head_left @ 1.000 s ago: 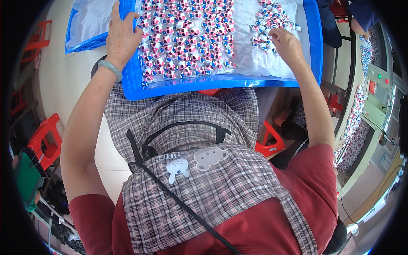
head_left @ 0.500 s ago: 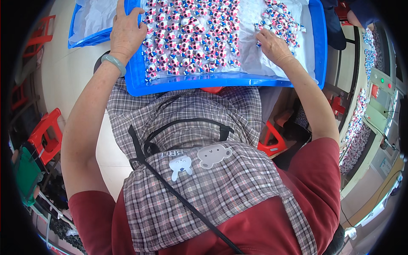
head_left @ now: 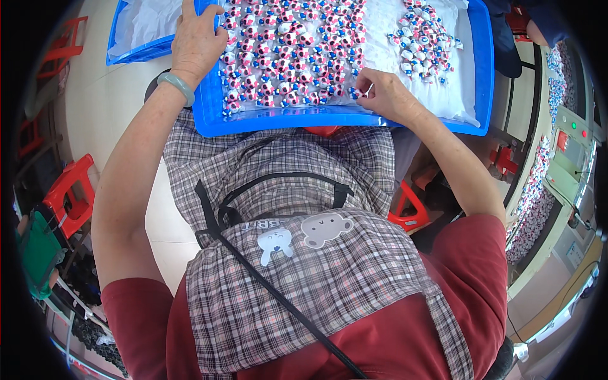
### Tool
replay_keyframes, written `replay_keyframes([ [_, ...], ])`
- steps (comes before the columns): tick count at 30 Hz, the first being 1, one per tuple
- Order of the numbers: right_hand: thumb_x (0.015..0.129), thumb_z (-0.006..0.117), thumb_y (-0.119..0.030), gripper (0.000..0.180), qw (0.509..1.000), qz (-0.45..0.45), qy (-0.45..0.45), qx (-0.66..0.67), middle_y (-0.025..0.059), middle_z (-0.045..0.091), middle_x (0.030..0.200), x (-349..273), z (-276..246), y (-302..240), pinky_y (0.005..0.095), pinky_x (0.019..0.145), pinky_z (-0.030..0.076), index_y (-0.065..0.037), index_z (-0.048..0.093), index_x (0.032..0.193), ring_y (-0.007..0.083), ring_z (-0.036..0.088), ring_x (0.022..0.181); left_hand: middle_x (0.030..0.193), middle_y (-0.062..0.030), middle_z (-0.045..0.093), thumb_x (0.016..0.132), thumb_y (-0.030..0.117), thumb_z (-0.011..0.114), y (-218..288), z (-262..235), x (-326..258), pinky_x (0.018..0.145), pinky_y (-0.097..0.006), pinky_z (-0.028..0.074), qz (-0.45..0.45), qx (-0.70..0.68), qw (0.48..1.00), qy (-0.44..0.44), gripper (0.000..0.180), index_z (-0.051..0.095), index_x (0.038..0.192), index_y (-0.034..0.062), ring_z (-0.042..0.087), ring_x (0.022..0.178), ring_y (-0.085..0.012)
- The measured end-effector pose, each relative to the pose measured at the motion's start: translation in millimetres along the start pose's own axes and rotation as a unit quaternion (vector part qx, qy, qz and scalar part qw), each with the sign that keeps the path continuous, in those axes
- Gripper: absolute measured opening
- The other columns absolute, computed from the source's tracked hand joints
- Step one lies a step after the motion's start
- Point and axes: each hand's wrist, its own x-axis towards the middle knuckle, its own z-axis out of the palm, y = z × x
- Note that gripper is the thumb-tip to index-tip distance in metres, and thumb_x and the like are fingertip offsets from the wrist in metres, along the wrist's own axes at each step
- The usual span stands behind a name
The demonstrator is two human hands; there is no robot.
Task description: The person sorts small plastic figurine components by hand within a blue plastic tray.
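Note:
A blue plastic tray (head_left: 278, 121) lined with white sheet lies in front of me. Packed rows of small white, pink and blue figurines (head_left: 285, 54) fill its left and middle. To their right a loose heap of the same kind of figurines (head_left: 425, 45) sits on the liner. My right hand (head_left: 391, 96) is at the near end of the rightmost row, thumb and fingers pinched on a small figurine (head_left: 354, 93), partly hidden by the fingertips. My left hand (head_left: 197, 43), below which a pale green bangle shows, rests at the tray's left rim with fingers apart, holding nothing visible.
Another blue tray (head_left: 140, 58) with white lining stands at the upper left. Red plastic stools (head_left: 71, 193) are at the left. On the right, a machine panel (head_left: 573, 136) with lit buttons stands beside a long strip of many figurines. A person's dark-clothed leg (head_left: 503, 47) is at upper right.
My right hand has moved left and nearer, from the loose heap to the near end of the rows, with a figurine in its fingers. My left hand stays at the tray's rim.

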Motion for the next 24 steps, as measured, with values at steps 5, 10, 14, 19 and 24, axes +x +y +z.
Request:
replay_keyframes([
  [5,0.077,0.079,-0.007,0.022,0.996,-0.038,-0.064,-0.058,0.0119,0.069,0.086,11.0,1.2,3.9,0.0357,0.076,0.056,-0.001,0.064,0.092,0.0269,0.069,0.082,0.155,-0.0401,0.023,0.077,0.008,0.064,-3.8,2.2,-1.0,0.116,-0.05,0.036,0.012,0.001,1.0,0.012,0.035,0.066,0.111,-0.0019,0.041,0.134,-0.0556],
  [10,0.077,0.078,-0.01,0.02,0.986,-0.089,-0.041,-0.132,0.0132,0.07,0.086,10.9,0.4,11.8,0.0389,0.076,0.055,-0.002,0.065,0.09,0.0302,0.07,0.084,0.155,-0.0404,0.023,0.076,0.007,0.064,-5.9,4.9,-2.2,0.116,-0.051,0.035,0.01,0.008,1.0,0.019,0.036,0.066,0.11,-0.0028,0.04,0.135,-0.0557],
  [14,0.079,0.077,-0.014,0.019,0.991,-0.007,-0.104,-0.083,0.0127,0.072,0.087,12.9,-0.2,9.7,0.0423,0.077,0.055,-0.004,0.064,0.089,0.0312,0.071,0.087,0.155,-0.0409,0.023,0.075,0.007,0.063,-3.7,1.3,-1.5,0.117,-0.051,0.035,0.007,-0.003,1.0,0.008,0.037,0.066,0.111,-0.003,0.039,0.135,-0.0558],
  [19,0.081,0.076,-0.017,0.02,0.987,-0.037,-0.113,-0.112,0.0113,0.073,0.086,16.1,-0.1,10.8,0.0432,0.078,0.055,-0.006,0.063,0.092,0.0317,0.071,0.089,0.154,-0.0413,0.024,0.075,0.006,0.063,-3.7,2.2,-1.2,0.116,-0.05,0.036,0.016,0.017,1.0,0.016,0.037,0.066,0.111,-0.0024,0.04,0.135,-0.0553],
  [24,0.079,0.077,-0.011,0.02,0.97,-0.113,-0.059,-0.208,0.0131,0.069,0.081,14.6,1.0,8.3,0.0407,0.071,0.054,-0.002,0.062,0.089,0.0309,0.069,0.079,0.155,-0.0395,0.024,0.075,0.005,0.064,-8.0,5.8,-1.6,0.116,-0.05,0.036,0.016,0.0,1.0,0.017,0.038,0.066,0.113,-0.0012,0.042,0.134,-0.0546],
])
